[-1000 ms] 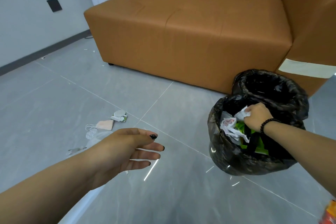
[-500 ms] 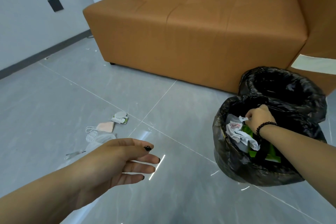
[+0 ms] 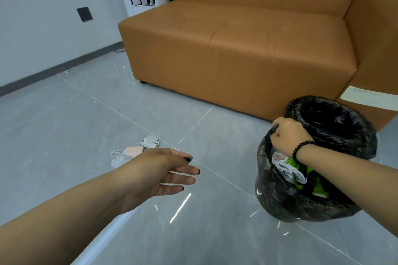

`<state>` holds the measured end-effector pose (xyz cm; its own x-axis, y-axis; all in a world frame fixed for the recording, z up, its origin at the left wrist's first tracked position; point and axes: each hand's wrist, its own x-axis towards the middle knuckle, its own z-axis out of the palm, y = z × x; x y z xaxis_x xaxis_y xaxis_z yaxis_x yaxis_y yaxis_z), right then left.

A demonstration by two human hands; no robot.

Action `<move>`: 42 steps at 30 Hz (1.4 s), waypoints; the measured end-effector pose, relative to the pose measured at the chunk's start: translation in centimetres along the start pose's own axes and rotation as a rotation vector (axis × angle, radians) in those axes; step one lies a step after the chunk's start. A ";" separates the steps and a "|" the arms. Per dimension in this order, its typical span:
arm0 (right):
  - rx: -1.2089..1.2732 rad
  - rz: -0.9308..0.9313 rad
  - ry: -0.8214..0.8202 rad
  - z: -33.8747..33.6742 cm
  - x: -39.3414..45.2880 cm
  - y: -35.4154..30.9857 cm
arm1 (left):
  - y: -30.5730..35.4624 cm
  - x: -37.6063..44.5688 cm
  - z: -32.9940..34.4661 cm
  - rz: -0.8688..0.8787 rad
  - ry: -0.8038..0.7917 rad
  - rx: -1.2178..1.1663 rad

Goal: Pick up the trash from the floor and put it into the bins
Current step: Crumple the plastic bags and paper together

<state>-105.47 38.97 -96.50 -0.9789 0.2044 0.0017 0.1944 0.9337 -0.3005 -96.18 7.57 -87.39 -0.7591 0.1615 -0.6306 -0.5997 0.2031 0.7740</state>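
Your right hand (image 3: pixel 287 135) grips the rim of the nearer black-lined bin (image 3: pixel 280 198), your left hand (image 3: pixel 159 174) hovers with fingers spread and empty, and the trash (image 3: pixel 137 150) lies on the floor (image 3: pixel 64 135) just beyond it.

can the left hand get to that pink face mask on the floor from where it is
Probably yes. The left hand is open, holds nothing and hovers over bare floor just this side of the pink face mask. Nothing lies between them; it likely only has to go lower and further out.
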 end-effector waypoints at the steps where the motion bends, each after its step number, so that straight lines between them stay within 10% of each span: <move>1: 0.009 -0.046 -0.003 -0.3 -0.7 -1.5 | 0.2 -0.1 -0.3 0.016 -0.001 0.001; 13: 0.181 -0.336 -0.177 1.9 -10.1 -16.4 | 2.1 2.3 -7.7 0.151 0.118 0.064; 23: 0.134 -0.138 -0.573 11.9 -12.1 -15.1 | -7.9 11.9 -12.3 -0.253 0.022 1.170; 42: 0.267 0.050 -0.765 23.6 -10.2 -10.9 | -26.1 25.1 -8.0 -0.173 0.460 0.568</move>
<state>-99.09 19.73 -115.72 -0.7602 -0.1040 -0.6413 0.3120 0.8074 -0.5008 -101.65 -1.43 -122.98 -0.7699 -0.3129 -0.5563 -0.5919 0.6761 0.4388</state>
